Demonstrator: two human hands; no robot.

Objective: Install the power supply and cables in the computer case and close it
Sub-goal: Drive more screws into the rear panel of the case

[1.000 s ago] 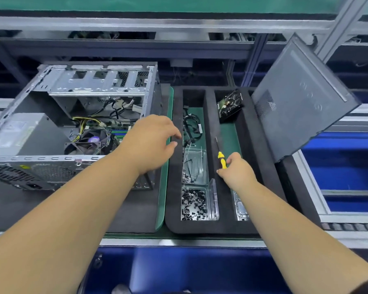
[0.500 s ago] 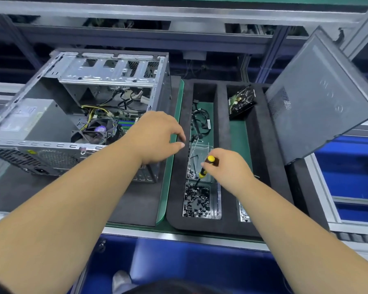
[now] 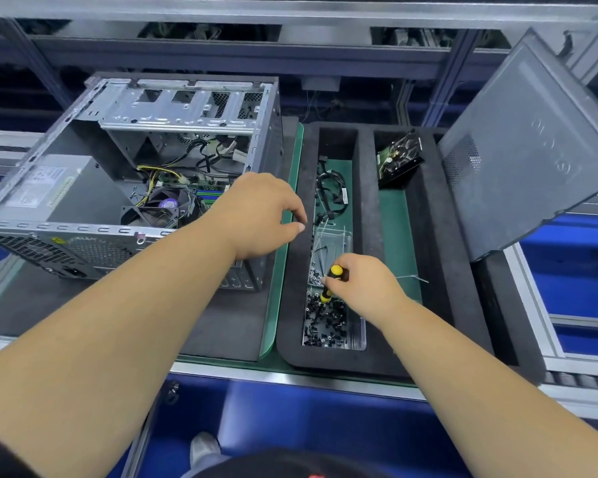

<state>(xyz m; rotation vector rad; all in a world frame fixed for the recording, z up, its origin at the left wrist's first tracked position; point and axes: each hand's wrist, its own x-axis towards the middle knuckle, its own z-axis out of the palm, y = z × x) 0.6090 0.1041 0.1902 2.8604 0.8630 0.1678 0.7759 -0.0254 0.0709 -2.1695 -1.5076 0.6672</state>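
Note:
The open grey computer case [image 3: 173,108] lies on its side at the left. The power supply [image 3: 49,191] sits in its near-left corner, with cables and a fan [image 3: 163,208] beside it. My right hand [image 3: 363,288] grips a yellow-and-black screwdriver [image 3: 330,281], tip down in the clear box of black screws [image 3: 328,322]. My left hand [image 3: 259,215] hovers over the case's right edge, fingers loosely curled, holding nothing. The case's side panel [image 3: 532,150] leans at the right.
A black foam tray [image 3: 366,201] holds a cable bundle [image 3: 332,194], a clear box with small screws [image 3: 330,250], a hard drive [image 3: 397,160] and a loose cable tie [image 3: 411,278]. Metal frame rails run behind; blue conveyor sections lie in front and to the right.
My right hand lifted the screwdriver from the tray's middle ridge, swung it left and pointed its tip down into the black-screw box. My left hand stayed hovering near the case edge.

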